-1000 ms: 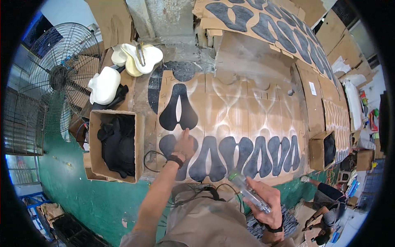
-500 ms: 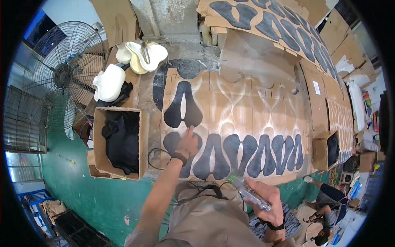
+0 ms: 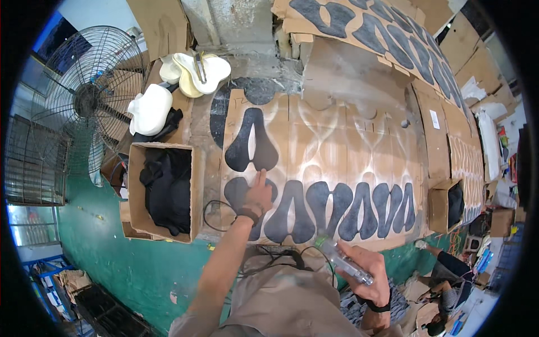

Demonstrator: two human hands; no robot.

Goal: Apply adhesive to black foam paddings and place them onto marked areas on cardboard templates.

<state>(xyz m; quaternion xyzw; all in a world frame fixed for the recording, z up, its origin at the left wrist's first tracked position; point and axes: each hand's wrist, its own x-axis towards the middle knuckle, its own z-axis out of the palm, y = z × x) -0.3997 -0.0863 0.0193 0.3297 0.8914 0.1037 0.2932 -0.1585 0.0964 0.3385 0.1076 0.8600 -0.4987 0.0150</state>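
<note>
L hand [image 3: 259,199]: index finger extended, tip at bottom edge of the upper-left black piece [image 3: 266,151] (two lobes, slit betw.). Contact looks likely, can't confirm. No grip visible; whether other fingers are curled, can't tell. Palm area is over the lower-left black piece [image 3: 236,190], hiding part of it.

R hand [image 3: 368,267]: fingers wrapped round clear handheld tool w/ green end [image 3: 345,263], tilted, green end twd lower edge of cardboard sheet [image 3: 325,140]. Tool contents: can't tell.

Loc: upper-left piece lies flat on sheet, L end, alone in its row; lower row of similar pcs below it. Pale hazy outlines on bare cardboard.

Risks (my judgement):
- Sideways push by index could skew upper piece or curl its edge; if surface is tacky, fingertip could drag it.
- L wristband [image 3: 249,212] sits low over lower-left piece; a dropped wrist could rub or shift it.
- Black cable [image 3: 205,209] loops near L wrist; sweep of forearm could snag it.
- R grip slack → tool could slip onto nearby lower-row pcs, knock them out of line.
</note>
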